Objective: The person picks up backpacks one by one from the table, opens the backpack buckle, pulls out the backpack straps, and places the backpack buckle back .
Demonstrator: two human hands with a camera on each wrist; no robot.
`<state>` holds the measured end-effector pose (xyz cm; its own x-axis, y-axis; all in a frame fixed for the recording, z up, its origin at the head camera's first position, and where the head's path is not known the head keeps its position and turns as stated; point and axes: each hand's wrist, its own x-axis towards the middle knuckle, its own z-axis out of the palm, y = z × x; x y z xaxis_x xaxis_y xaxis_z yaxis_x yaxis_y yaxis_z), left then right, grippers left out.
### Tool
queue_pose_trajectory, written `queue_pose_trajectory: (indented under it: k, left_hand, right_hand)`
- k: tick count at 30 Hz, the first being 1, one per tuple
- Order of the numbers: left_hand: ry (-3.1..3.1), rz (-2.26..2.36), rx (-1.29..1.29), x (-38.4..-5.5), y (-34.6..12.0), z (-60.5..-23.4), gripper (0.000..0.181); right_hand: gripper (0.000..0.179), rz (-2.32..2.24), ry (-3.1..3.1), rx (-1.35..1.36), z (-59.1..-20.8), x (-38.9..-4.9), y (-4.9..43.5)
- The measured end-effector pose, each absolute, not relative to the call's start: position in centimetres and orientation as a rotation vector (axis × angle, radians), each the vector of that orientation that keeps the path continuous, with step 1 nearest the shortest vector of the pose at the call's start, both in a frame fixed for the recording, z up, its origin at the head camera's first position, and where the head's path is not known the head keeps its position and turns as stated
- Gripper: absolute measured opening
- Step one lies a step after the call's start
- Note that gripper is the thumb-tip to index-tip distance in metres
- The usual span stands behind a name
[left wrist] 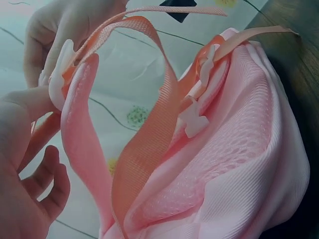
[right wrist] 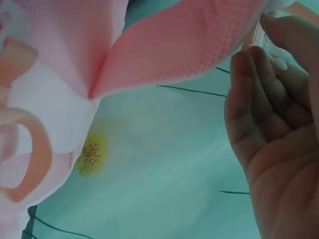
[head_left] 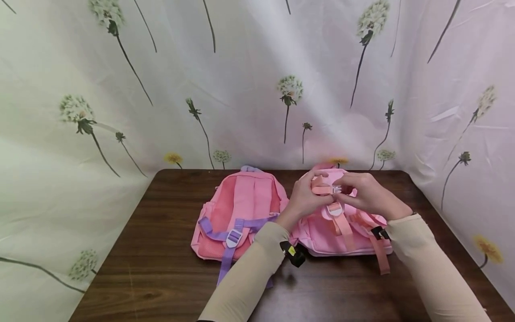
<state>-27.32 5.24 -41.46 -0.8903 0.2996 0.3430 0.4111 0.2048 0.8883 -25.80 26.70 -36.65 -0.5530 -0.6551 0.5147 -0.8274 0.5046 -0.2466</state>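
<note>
A pink backpack [head_left: 318,232] with peach straps lies on the right side of the table, its strap side up. Above it, my left hand [head_left: 303,197] pinches a peach strap [head_left: 322,190] close to a white plastic buckle [head_left: 336,189]. From the other side my right hand [head_left: 368,194] grips the buckle end between thumb and fingers. In the left wrist view, a padded pink shoulder strap [left wrist: 82,134] is lifted off the bag, and a loop of peach webbing [left wrist: 149,144] hangs beside it. The right hand's [right wrist: 279,114] fingertips meet the strap's end, partly out of frame.
Left of it lies a second pink backpack [head_left: 213,214] with purple straps [head_left: 227,257] and a white adjuster [head_left: 234,238]. Both bags rest on a dark wooden table [head_left: 161,250]. A dandelion-print curtain [head_left: 241,89] hangs behind the table and along its sides.
</note>
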Motion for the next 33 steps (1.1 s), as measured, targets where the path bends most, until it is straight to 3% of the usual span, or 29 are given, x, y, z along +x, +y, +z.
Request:
queue_pose_trajectory:
  k: [12,20,33]
  left_hand:
    - [-2.317,-1.813,-0.734,-27.56,5.42,-41.76,0.041]
    - [-2.474,-1.771,-0.688,-27.7,5.09,-41.44,0.018]
    - [-2.484,-1.847,-0.707,-27.32,5.1,-41.86,0.013]
  right_hand:
    - [0.027,0.647,-2.337,1.268,-36.16,-25.93,26.6]
    - [0.027,0.67,-2.345,1.277,-36.07,-25.9,26.49]
    - [0.027,0.644,-2.354,1.267,-35.87,-25.65,26.5]
